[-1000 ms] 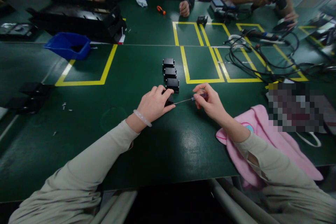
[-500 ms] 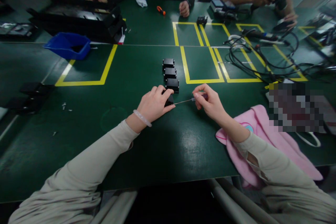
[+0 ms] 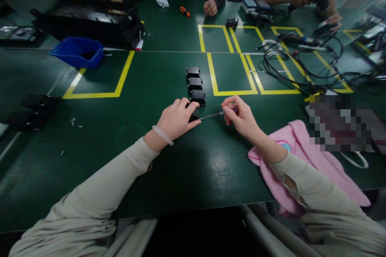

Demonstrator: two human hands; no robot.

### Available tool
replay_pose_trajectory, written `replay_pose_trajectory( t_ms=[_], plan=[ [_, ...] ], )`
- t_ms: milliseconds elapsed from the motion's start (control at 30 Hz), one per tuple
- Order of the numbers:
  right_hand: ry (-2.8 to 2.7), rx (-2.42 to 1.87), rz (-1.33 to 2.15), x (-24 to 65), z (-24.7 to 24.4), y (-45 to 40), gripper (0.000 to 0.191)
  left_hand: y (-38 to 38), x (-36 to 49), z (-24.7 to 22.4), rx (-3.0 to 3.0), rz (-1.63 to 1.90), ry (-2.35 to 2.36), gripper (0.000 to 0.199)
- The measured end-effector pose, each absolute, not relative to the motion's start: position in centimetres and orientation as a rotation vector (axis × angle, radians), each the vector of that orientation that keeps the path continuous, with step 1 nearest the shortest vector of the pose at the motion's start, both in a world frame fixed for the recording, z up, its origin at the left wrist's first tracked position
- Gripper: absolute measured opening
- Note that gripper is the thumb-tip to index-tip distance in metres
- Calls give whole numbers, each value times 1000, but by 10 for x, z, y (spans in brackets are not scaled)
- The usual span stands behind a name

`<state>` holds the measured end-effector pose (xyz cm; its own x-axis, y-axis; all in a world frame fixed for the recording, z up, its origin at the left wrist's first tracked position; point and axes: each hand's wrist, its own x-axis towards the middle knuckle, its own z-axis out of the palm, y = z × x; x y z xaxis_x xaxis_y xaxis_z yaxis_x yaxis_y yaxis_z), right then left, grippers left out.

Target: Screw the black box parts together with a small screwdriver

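Note:
My left hand (image 3: 178,117) is closed around a small black box-shaped part (image 3: 194,115) on the green table, covering much of it. In my right hand (image 3: 239,115) is a thin screwdriver (image 3: 212,116), gripped by its dark handle. Its shaft points left and the tip meets the near right side of the held part, by my left thumb; the exact contact point is too small to make out. Just beyond, three similar black parts (image 3: 198,96) stand in a row leading away from me, with small shiny bits at their sides.
A pink cloth (image 3: 301,156) lies under my right forearm. Small screws (image 3: 73,121) and more black parts (image 3: 27,118) are at left. Beyond are a blue bin (image 3: 79,52), a large black housing (image 3: 87,20), coiled cables (image 3: 301,62) and orange-handled pliers (image 3: 185,11). Co-workers sit opposite.
My hands, the screwdriver and the held part stay almost in place. Across the table, a co-worker's hands have shifted slightly.

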<state>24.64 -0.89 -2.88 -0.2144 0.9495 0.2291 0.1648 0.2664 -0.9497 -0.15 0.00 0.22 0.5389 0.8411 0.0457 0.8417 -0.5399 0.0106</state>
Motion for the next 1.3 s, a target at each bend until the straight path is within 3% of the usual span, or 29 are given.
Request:
replay_pose_trajectory(
  t_ms=[1300],
  plan=[
    [-1581, -1069, 1096, 246, -24, -8, 24, 0, 0, 4, -2749, -33, -1514, 51]
  ],
)
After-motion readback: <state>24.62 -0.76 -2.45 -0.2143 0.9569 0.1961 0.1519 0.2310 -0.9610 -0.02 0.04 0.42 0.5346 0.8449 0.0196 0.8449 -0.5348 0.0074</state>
